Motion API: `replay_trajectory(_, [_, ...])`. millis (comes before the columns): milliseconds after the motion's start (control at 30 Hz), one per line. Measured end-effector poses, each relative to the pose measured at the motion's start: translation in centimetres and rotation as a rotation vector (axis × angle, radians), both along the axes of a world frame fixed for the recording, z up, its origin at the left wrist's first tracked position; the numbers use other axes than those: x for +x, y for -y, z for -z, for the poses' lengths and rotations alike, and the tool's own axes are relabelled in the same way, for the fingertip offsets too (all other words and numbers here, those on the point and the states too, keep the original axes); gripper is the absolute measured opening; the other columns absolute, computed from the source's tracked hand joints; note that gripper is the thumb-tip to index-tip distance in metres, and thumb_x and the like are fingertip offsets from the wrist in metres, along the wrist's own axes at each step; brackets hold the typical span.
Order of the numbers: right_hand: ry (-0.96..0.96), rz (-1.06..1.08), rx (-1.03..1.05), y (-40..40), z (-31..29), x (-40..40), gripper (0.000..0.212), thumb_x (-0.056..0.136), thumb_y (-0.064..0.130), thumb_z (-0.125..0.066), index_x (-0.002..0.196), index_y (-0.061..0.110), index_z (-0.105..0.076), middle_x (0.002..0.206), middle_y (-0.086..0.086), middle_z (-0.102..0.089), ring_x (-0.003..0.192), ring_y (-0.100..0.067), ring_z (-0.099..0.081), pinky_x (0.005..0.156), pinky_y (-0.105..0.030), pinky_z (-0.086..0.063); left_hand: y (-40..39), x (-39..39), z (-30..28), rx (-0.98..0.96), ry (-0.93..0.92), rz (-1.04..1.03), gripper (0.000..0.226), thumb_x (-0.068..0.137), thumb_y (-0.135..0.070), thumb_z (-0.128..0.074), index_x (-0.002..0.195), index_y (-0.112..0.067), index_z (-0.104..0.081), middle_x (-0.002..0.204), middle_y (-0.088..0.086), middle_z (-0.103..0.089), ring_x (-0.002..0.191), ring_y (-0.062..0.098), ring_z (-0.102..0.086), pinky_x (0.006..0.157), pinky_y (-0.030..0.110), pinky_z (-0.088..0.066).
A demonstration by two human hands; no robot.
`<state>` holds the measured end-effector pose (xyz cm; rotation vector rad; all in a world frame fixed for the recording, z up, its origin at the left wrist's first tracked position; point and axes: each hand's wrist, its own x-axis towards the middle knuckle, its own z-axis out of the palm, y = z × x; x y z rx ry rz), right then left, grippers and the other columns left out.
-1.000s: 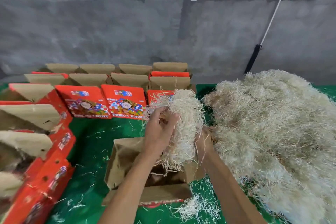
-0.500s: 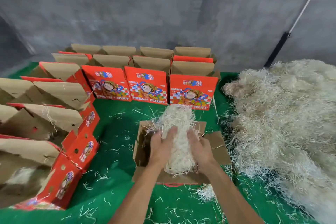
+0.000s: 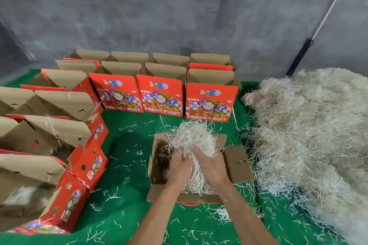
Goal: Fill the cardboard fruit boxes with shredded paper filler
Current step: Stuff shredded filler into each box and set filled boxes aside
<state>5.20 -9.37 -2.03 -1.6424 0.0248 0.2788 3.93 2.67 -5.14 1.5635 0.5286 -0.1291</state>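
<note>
Shredded paper filler [image 3: 194, 141], pale straw colour, bunched between both hands and partly down inside open cardboard fruit box [image 3: 157, 157] on green mat [image 3: 127, 165]. Step in hand, by judgement: packing one handful into this box. Left hand [image 3: 179, 165] and right hand [image 3: 211, 165] side by side over box mouth, backs up, fingers curled into the wad, grasping it; forearms reaching in from below. Upper part of wad standing above far rim. Next move likely calls for pressing down and spreading to corners, then letting go. Loose pile [image 3: 310, 135] just right of box; red printed boxes [image 3: 161, 95] ranged behind and left.
</note>
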Motion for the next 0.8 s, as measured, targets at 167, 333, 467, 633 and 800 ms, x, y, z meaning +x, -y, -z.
replay_trajectory(167, [-0.189, 0.138, -0.074, 3.2, 0.3, 2.1, 0.023, 0.094, 0.012, -0.061, 0.114, 0.007, -0.070, 0.042, 0.011, -0.045, 0.039, -0.004, -0.035, 0.036, -0.020, -0.032, -4.1, 0.3, -1.0, -0.089, -0.004, -0.162, 0.026, 0.079, -0.060, -0.069, 0.098, -0.051, -0.055, 0.098, -0.017, -0.065, 0.074, -0.001, -0.063, 0.060, 0.021, -0.048])
replay_trajectory(333, [-0.334, 0.284, 0.001, 5.0, 0.0, 1.5, 0.057, 0.065, 0.054, -0.080, 0.093, 0.007, -0.062, 0.049, -0.009, -0.051, 0.049, -0.022, -0.049, 0.075, -0.034, -0.049, -7.0, 0.5, 0.0, -0.105, 0.042, -0.359, 0.021, 0.091, -0.029, -0.061, 0.072, -0.021, -0.065, 0.048, -0.012, -0.038, 0.047, 0.011, -0.026, 0.044, 0.024, -0.026])
replay_trajectory(467, [-0.356, 0.333, 0.033, 6.2, -0.3, 1.5, 0.101, 0.054, 0.072, -0.077, 0.125, 0.003, -0.056, 0.077, 0.000, -0.052, 0.088, -0.024, -0.052, 0.100, -0.061, -0.037, -7.2, -0.2, -0.1, 0.031, 0.100, -0.304, 0.018, 0.094, -0.030, -0.060, 0.077, -0.027, -0.064, 0.046, -0.012, -0.032, 0.046, 0.011, -0.024, 0.040, 0.022, -0.020])
replay_trajectory(633, [-0.205, 0.369, 0.070, 5.4, -0.5, 0.3, 0.114, 0.065, 0.097, -0.037, 0.153, 0.024, -0.033, 0.142, -0.004, -0.050, 0.131, -0.025, -0.049, 0.114, -0.056, -0.031, -6.3, -2.1, -2.9, 0.753, 0.128, 0.034, 0.042, 0.093, -0.061, -0.047, 0.117, -0.027, -0.056, 0.086, -0.013, -0.062, 0.064, 0.005, -0.059, 0.060, 0.028, -0.053])
replay_trajectory(800, [-0.028, 0.026, 0.198, 2.8, -1.1, -1.7, 0.061, 0.094, 0.074, -0.027, 0.111, 0.032, -0.068, 0.102, -0.006, -0.073, 0.098, -0.024, -0.070, 0.088, -0.047, -0.055, -1.7, -3.7, -5.6, 0.213, 0.085, 0.273, 0.073, 0.067, -0.095, -0.044, 0.131, -0.062, -0.035, 0.141, -0.038, -0.030, 0.130, 0.000, -0.039, 0.111, 0.042, -0.031])
